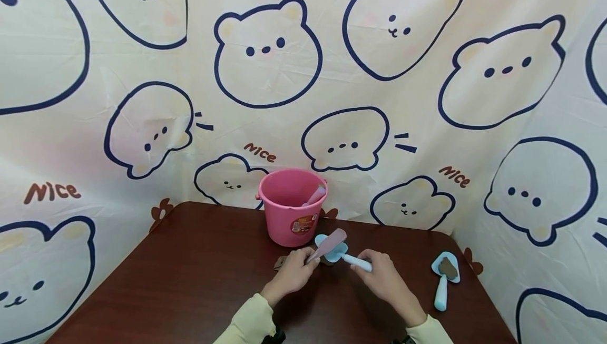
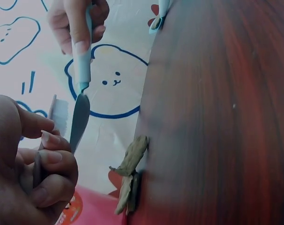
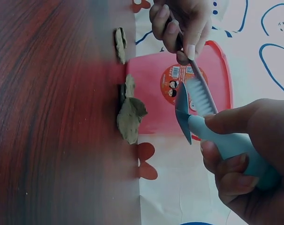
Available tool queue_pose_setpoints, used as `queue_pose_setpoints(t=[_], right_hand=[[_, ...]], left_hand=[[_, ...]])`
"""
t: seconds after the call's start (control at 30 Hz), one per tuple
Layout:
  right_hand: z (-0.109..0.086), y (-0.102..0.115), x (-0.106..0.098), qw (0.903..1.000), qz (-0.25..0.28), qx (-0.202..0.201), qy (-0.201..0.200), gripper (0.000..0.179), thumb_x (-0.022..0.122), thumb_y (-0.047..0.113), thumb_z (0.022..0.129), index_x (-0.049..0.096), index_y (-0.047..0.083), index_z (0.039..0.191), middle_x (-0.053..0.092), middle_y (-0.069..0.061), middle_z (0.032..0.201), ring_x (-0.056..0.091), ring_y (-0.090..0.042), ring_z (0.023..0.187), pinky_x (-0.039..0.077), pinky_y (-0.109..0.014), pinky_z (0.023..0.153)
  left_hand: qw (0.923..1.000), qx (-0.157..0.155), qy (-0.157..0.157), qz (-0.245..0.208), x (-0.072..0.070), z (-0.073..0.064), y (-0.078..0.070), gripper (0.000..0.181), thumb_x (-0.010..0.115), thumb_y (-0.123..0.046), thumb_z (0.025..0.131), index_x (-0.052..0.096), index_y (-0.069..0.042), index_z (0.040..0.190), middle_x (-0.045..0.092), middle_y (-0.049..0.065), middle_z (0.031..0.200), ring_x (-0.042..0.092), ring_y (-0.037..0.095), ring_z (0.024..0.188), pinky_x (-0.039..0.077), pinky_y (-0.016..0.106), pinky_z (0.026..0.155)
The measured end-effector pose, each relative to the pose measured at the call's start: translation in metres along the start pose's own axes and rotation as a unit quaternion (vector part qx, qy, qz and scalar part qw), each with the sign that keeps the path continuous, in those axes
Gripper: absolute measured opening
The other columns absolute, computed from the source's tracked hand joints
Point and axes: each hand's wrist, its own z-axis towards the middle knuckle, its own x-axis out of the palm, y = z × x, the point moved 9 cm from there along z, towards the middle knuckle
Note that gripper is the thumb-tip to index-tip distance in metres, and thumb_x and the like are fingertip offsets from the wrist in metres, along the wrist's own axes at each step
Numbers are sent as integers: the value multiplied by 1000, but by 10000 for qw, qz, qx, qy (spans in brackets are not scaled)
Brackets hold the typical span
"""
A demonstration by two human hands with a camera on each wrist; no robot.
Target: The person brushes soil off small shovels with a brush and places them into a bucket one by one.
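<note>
My left hand (image 1: 293, 270) grips a brush (image 1: 333, 242) by its greyish-pink handle. In the right wrist view its pale bristles (image 3: 201, 96) face the blade of a light blue toy shovel (image 3: 181, 112), very near or touching it. My right hand (image 1: 381, 275) holds that shovel by its pale blue handle (image 1: 356, 263), thumb laid along it. Under the tools, flat grey-brown clay-like pieces (image 3: 131, 119) lie on the table, and another such piece (image 1: 281, 263) lies by my left hand. The left hand hides most of the brush handle.
A pink bucket (image 1: 289, 228) with an orange label stands behind the hands, a pale pink-purple tool (image 1: 315, 195) inside it. At the right, another light blue toy shovel (image 1: 441, 294) bears a brown lump (image 1: 447, 267). Bear-printed cloth (image 1: 265, 80) hangs around the dark wooden table (image 1: 166, 281).
</note>
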Motion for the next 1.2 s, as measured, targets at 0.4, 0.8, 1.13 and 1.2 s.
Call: queue_pose_setpoints(t=[0.4, 0.8, 1.13, 1.2], right_hand=[[1, 7, -1, 9998, -25, -216, -30, 11, 77, 13, 90, 69, 10, 97, 65, 4, 79, 55, -10, 64, 48, -26, 58], [-2, 9, 1, 9997, -113, -235, 35, 12, 78, 13, 89, 70, 8, 96, 65, 2, 79, 55, -11, 64, 47, -26, 59], [-2, 8, -1, 9998, -138, -119, 67, 13, 79, 12, 88, 71, 7, 97, 67, 0, 83, 56, -12, 68, 48, -28, 63], [-2, 7, -2, 9998, -168, -97, 60, 13, 79, 12, 88, 71, 7, 98, 68, 0, 84, 56, -12, 68, 48, -29, 63]], left_hand=[[9992, -145, 283, 221, 11, 0, 4, 20, 56, -17, 104, 63, -1, 113, 54, 1, 78, 48, 12, 62, 40, 25, 56], [9994, -161, 180, 245, 5, 1, 13, 17, 58, -16, 101, 67, -2, 104, 55, -1, 77, 48, 12, 64, 40, 26, 58], [9986, -377, -86, 363, -9, 3, 23, 17, 60, -22, 100, 69, -7, 98, 55, -2, 73, 48, 13, 60, 39, 28, 56], [9990, -350, -75, 264, -10, 4, 25, 19, 59, -19, 101, 68, -4, 102, 54, -1, 73, 48, 14, 60, 39, 27, 57]])
